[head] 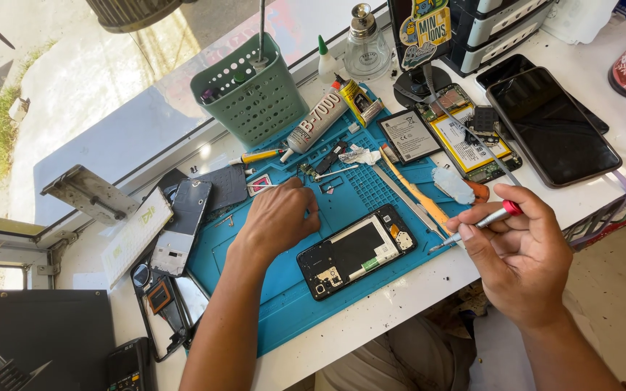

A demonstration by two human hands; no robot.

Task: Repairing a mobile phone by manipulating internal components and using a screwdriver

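Right hand (519,257) closed round a red-capped screwdriver (476,225), left hand (278,217) (fingers curled, empty) beside the grey glue tube (318,121).

L fingertips (306,199) hidden — small parts

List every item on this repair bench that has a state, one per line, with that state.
Opened phone: back cover off, insides exposed, flat on the blue mat.
Screwdriver: held in the right hand, tip off the phone.
Left hand: resting on the mat, holding nothing visible.
Dark phone: screen off, face up.
Glue tube: lying down, capped.
Green basket: upright, holding tools.
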